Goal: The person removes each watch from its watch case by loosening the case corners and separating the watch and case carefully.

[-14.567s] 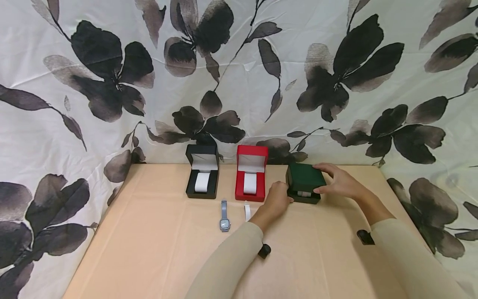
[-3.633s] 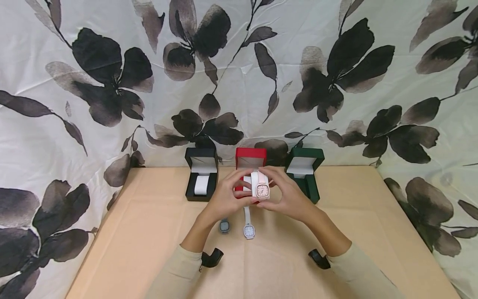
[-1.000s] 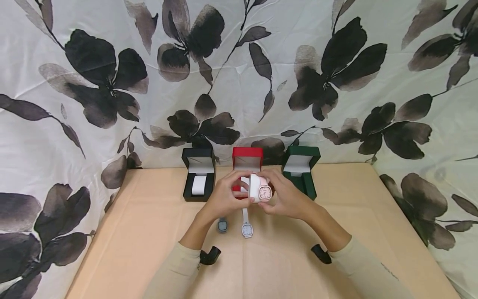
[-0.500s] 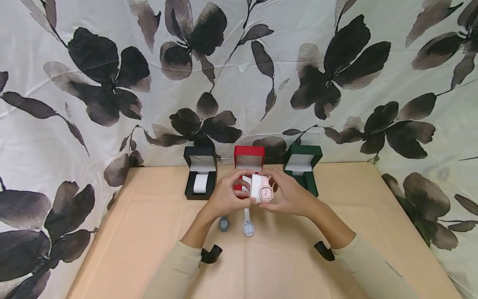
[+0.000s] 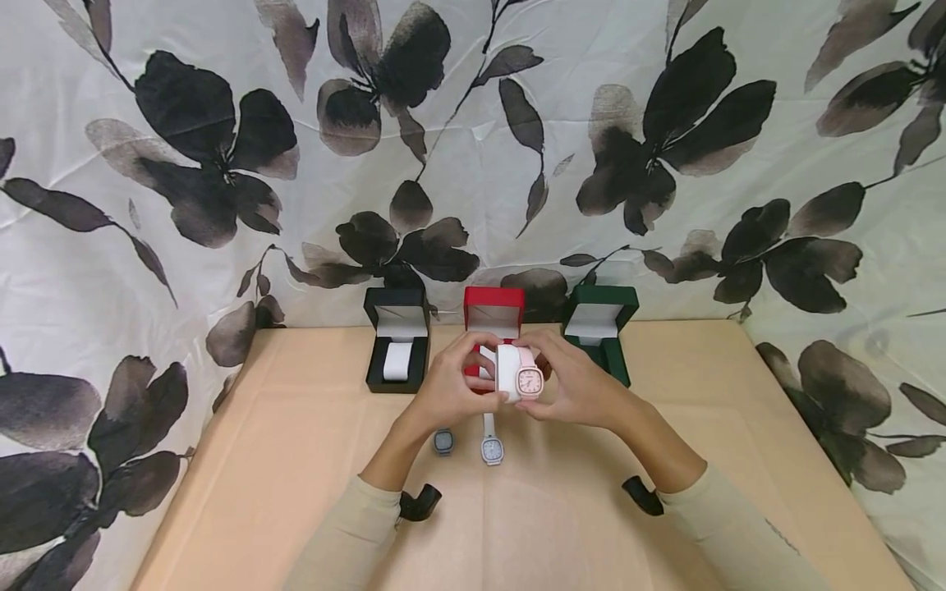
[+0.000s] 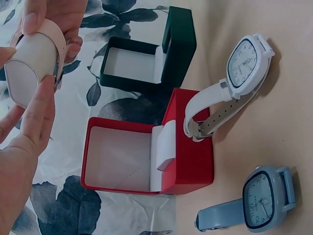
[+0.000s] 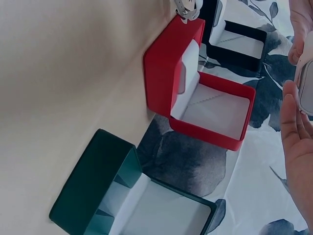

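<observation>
In the head view a pink watch (image 5: 529, 381) is strapped round a white watch cushion (image 5: 507, 371), held up over the table in front of the boxes. My left hand (image 5: 452, 384) grips the cushion's left end between thumb and fingers. At the other side my right hand (image 5: 584, 386) holds the watch, fingers behind it and thumb below its face. The left wrist view shows the pink strap (image 6: 59, 41) around the cushion's far end, its near end bare. The open green box (image 5: 604, 353) has no cushion in it.
A red box (image 6: 193, 147) and a black box (image 5: 397, 361) stand open at the back, each with a white cushion. A white watch (image 5: 491, 450) and a blue-grey watch (image 5: 443, 442) lie on the table in front. A floral cloth (image 5: 473, 164) hangs behind.
The green box, earlier under both hands with its lid lowered, now stands open and its cushion is in my hands. Lately the pink watch has shifted right toward the cushion's end.
</observation>
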Action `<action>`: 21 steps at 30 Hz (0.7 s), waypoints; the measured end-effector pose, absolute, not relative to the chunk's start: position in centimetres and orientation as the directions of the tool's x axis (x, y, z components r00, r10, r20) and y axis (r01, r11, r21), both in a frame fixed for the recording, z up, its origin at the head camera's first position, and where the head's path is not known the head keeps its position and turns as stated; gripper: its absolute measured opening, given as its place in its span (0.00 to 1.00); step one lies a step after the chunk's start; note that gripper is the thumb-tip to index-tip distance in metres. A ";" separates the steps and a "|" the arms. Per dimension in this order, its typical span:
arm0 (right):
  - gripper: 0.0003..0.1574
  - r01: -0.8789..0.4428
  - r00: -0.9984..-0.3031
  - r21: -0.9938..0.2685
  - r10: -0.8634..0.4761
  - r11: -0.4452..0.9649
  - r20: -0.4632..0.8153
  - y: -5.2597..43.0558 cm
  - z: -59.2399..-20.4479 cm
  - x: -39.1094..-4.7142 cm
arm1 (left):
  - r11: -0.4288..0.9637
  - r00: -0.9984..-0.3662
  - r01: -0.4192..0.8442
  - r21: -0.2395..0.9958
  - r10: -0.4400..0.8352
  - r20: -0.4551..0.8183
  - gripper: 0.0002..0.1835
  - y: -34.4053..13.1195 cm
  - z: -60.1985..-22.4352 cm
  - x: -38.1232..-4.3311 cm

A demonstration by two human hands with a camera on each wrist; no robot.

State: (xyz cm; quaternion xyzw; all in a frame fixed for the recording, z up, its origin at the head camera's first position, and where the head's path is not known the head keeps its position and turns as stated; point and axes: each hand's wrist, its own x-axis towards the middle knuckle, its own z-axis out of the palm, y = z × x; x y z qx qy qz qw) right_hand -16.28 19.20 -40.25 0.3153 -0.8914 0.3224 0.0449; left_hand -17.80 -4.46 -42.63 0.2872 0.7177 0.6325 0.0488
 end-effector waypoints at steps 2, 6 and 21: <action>0.50 -0.590 -0.799 -0.548 -0.530 0.594 0.285 19.2 -40.3 -16.3 | 0.036 -0.831 0.352 0.935 0.473 0.294 0.34 -4.5 -42.6 -17.8; 0.51 -0.564 -0.811 -0.585 -0.524 0.582 0.261 19.1 -40.7 -16.3 | 0.043 -0.833 0.348 0.937 0.473 0.288 0.33 -4.6 -42.7 -18.0; 0.52 -0.482 -0.829 -0.730 -0.521 0.485 0.201 19.1 -40.5 -16.0 | 0.040 -0.833 0.302 0.953 0.498 0.243 0.33 -5.1 -42.5 -18.1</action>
